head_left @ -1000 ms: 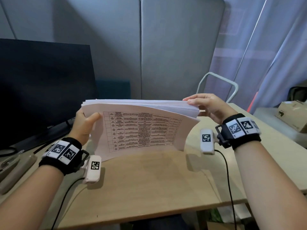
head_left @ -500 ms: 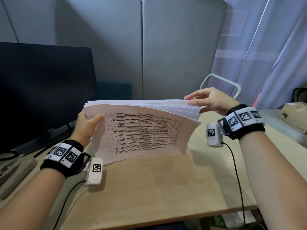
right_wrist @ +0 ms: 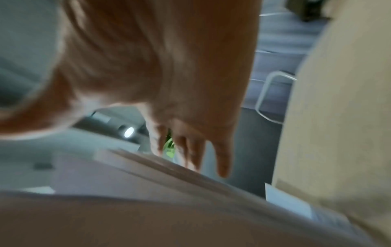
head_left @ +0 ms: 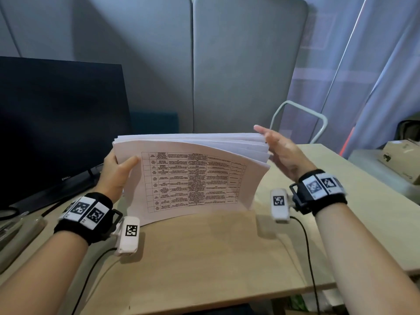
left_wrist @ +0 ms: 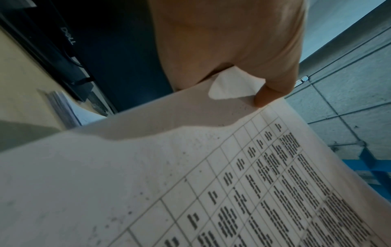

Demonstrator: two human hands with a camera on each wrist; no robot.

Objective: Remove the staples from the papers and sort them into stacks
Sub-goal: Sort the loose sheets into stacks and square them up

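White papers (head_left: 191,178) printed with a black-lined table, pale wood desk (head_left: 204,258), black monitor (head_left: 56,114), grey panels (head_left: 238,64), black-and-white checker-coded wristbands (head_left: 87,212).

Bare forearms wear black wristbands (head_left: 87,214) with square-coded tags and cabled white cameras (head_left: 129,235).
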